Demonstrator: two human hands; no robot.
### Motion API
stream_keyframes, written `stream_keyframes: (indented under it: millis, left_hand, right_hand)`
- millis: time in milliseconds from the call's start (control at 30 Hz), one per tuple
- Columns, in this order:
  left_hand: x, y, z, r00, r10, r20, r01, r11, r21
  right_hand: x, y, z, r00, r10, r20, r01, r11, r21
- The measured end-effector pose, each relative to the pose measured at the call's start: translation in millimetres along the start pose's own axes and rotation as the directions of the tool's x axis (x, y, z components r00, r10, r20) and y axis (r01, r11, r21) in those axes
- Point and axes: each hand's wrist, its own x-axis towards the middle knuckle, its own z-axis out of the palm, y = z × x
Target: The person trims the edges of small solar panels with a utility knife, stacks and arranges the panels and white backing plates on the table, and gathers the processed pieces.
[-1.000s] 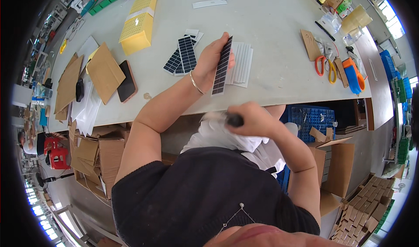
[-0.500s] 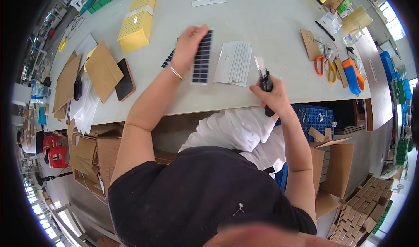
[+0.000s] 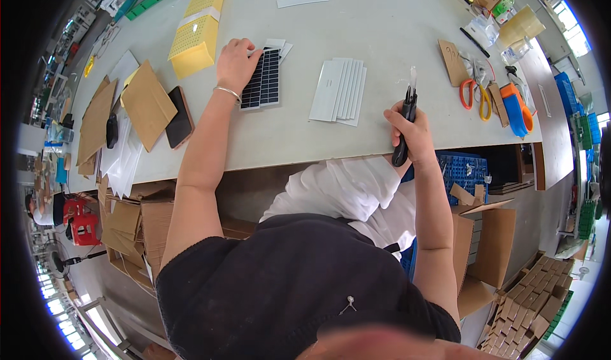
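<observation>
Left hand [image 3: 238, 65], fingers loosely curled, my hold unclear, at the dark gridded panels [image 3: 270, 80], left side of table [image 3: 382, 32]; my right hand [image 3: 414, 131], closed round black-handled cutter [image 3: 408, 109], its blade best kept clear of panels.

Wears a plain black short-sleeved top [image 3: 305, 271], cut above the elbows, with a finely ridged edge on the left sleeve [image 3: 196, 253]. Dressed below in loose, softly creased white clothing [image 3: 334, 188]. Adorned with a slim, rounded, silver-coloured bracelet [image 3: 229, 91] at the left wrist [image 3: 226, 99] and a small, shiny pendant [image 3: 350, 299] on a thin necklace chain [image 3: 344, 308].
</observation>
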Motion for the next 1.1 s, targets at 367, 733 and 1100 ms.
stream_keyframes:
  millis: [367, 733, 1100]
  left_hand:
    - [-33.7, 71.6, -22.9, 0.764, 0.645, 0.017, -0.612, 0.733, -0.297]
    - [-48.2, 88.1, -20.3, 0.608, 0.739, 0.289, -0.679, 0.673, -0.293]
    - [-44.8, 85.8, -21.9, 0.589, 0.768, 0.251, -0.669, 0.638, -0.382]
  right_hand:
    - [-3.5, -2.9, 3.5, 1.000, 0.000, 0.002, 0.000, 0.999, -0.037]
    - [-5.1, -0.8, 1.5, 1.000, -0.016, -0.010, 0.016, 1.000, -0.020]
    - [-5.5, 0.4, 3.5, 0.999, -0.043, -0.008, 0.043, 0.999, -0.009]
